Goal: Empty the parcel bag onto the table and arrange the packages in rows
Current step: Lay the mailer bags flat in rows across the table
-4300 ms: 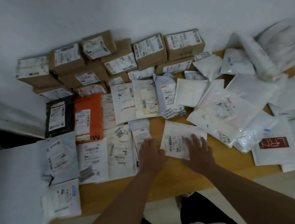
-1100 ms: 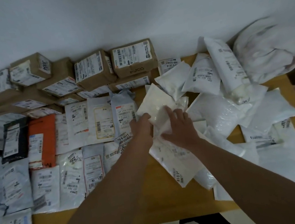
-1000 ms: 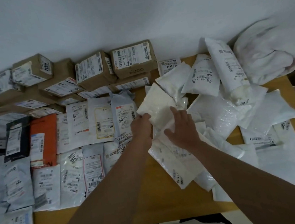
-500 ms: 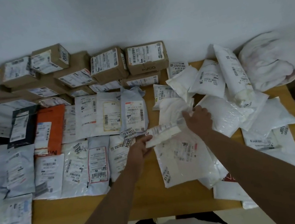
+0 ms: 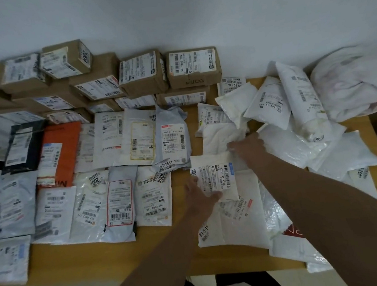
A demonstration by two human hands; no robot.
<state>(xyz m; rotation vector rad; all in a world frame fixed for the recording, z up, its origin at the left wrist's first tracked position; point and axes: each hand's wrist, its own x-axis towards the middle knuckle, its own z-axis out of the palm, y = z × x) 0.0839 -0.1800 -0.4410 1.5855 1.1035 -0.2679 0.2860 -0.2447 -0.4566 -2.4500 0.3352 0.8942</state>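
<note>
Hands flat on a small labelled parcel (image 5: 214, 175): left hand (image 5: 199, 197) open at its near edge, right hand (image 5: 246, 146) open at its far corner, on the parcel-strewn tabletop (image 5: 101, 255)

Matt brown cardboard boxes (image 5: 143, 74) along the wall, each carrying white paper labels, and the table (image 5: 106, 257) shows a smooth, yellowish wood-look top. Thin plastic mailers (image 5: 119, 206) lie in rows, slightly glossy and crinkled, one orange (image 5: 60, 144) and one black (image 5: 22, 145) among the white and grey. On the right, the loose white bags (image 5: 287, 147) shine wetter, and a crumpled white sack (image 5: 351, 82) looks soft and matt.
</note>
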